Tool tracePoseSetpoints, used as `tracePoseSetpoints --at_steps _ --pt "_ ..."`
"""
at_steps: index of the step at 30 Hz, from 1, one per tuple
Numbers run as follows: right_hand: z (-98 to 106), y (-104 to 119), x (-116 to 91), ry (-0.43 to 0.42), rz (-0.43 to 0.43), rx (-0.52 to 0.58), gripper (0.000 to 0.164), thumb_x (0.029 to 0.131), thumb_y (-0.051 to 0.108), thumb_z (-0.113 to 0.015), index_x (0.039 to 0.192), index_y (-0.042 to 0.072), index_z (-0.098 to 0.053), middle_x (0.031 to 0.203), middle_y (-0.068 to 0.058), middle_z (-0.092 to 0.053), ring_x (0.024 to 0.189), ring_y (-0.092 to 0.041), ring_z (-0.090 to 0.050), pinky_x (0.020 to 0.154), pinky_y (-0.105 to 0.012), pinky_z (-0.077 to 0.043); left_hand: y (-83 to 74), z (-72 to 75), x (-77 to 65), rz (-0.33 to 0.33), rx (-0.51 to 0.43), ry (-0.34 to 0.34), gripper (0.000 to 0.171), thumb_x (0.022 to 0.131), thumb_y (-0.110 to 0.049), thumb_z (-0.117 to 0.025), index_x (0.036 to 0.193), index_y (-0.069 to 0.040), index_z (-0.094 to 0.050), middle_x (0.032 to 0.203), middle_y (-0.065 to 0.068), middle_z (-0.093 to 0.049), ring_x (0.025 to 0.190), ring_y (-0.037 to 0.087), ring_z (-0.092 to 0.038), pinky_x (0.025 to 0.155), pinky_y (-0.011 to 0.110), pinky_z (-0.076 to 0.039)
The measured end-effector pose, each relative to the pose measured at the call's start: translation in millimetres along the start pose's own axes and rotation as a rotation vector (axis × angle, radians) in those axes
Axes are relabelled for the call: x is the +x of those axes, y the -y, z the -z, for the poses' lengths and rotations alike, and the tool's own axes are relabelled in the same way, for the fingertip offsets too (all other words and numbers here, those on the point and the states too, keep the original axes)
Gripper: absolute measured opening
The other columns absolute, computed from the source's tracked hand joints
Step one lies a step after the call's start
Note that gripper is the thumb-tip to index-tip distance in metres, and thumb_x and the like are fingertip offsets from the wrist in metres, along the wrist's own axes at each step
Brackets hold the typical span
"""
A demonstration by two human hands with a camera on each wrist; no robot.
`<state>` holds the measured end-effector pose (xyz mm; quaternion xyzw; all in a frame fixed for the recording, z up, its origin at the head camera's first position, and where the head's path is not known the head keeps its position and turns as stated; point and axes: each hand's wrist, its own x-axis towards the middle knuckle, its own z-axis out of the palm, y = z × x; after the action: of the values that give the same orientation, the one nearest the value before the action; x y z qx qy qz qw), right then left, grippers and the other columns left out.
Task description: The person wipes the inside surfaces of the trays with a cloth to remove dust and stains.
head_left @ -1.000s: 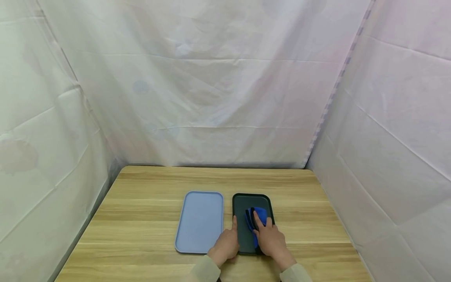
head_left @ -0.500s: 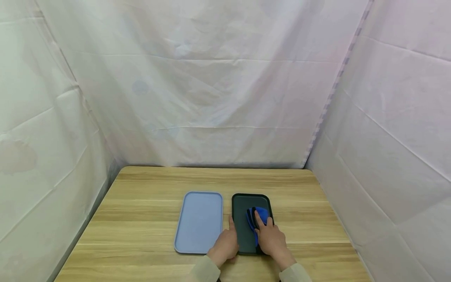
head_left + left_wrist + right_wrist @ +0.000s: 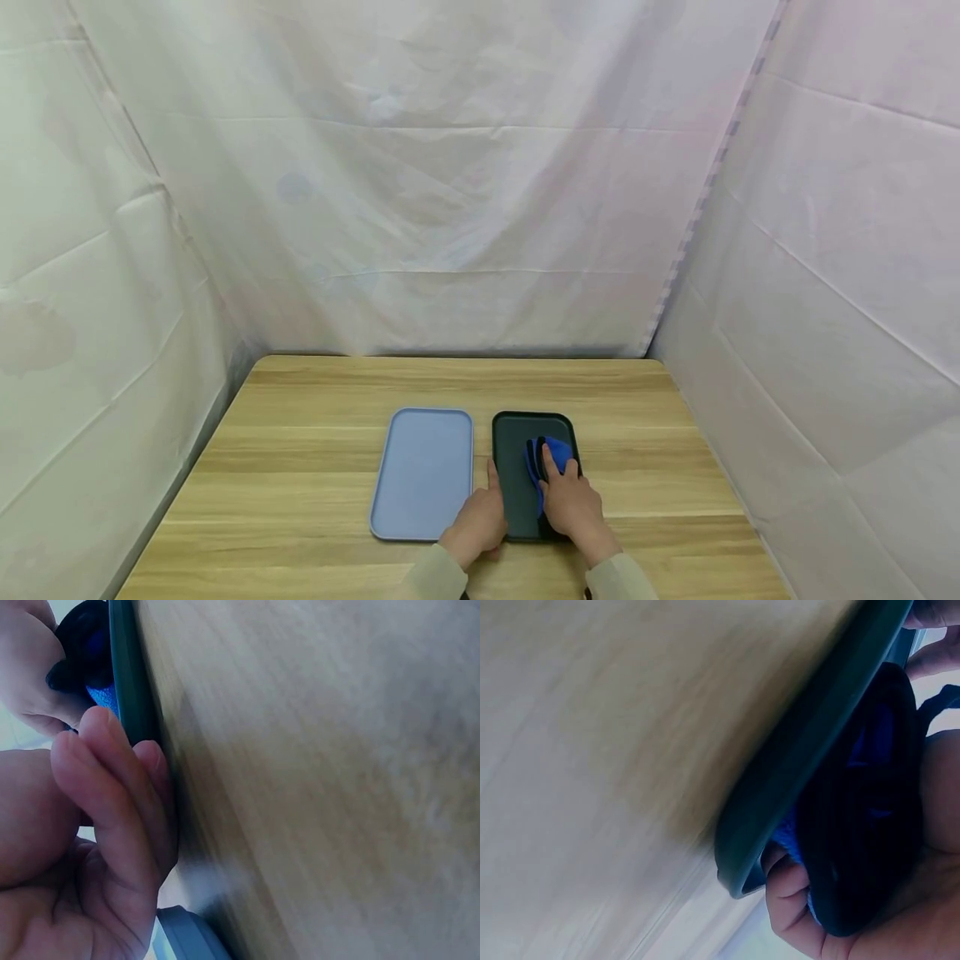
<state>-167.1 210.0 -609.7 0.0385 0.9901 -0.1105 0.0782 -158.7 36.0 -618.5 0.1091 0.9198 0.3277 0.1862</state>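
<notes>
In the head view a dark green tray [image 3: 513,477] lies on the wooden table. My left hand [image 3: 481,521] holds its near left side, the index finger stretched along the rim. The left wrist view has the thumb and bent fingers [image 3: 120,802] close at the tray's edge. My right hand [image 3: 573,503] grips a folded blue cloth [image 3: 559,452] with black trim over the right half of this tray. In the right wrist view, curled fingers [image 3: 789,896] wrap the cloth's black-edged folds [image 3: 866,825] just above the rim. The palm hides part of the cloth.
A light blue tray [image 3: 423,475] lies to the left of the green one, with a narrow strip of table between them. White cloth walls [image 3: 450,208] rise behind and on both sides of the wooden table [image 3: 315,467].
The right hand and the blue cloth have shifted slightly away from me and a little left on the green tray. The left hand keeps its place at the tray's left edge.
</notes>
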Motion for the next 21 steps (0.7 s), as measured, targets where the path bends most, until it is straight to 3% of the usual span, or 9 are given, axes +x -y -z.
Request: tracePoseSetpoints --at_steps 21 --pt "5.0 4.4 18.8 0.026 -0.02 0.045 0.065 0.107 0.031 -0.056 0.165 0.022 -0.03 0.13 -0.03 -0.052 0.072 -0.03 -0.056 0.055 -0.049 -0.048 -1.0 5.7 -1.6 -0.008 -0.004 0.02 0.101 0.089 0.003 -0.07 0.164 0.005 -0.002 0.056 0.004 -0.058 0.034 0.012 -0.053 0.046 0.027 -0.048"
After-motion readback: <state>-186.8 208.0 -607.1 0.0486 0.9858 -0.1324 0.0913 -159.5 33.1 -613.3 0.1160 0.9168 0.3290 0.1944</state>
